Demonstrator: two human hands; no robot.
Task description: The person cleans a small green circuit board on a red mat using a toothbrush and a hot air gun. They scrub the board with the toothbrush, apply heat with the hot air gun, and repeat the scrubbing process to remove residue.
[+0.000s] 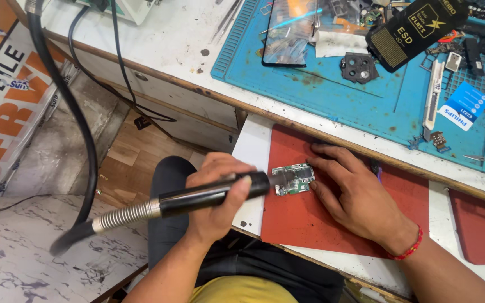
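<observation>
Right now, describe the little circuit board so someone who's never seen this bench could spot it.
Find the red mat on the pull-out shelf below the blue work mat. Between the left hand and right hand lies the circuit board: small, green, under the black handpiece tip.

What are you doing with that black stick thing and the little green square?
A person sits at a workbench. Their left hand grips a black handpiece with a springy metal hose, and its tip is aimed at a small green circuit board. Their right hand lies flat beside the board, fingers touching its edge to steady it on a red mat. Higher up, a blue work mat holds a phone, tweezers and small parts.
</observation>
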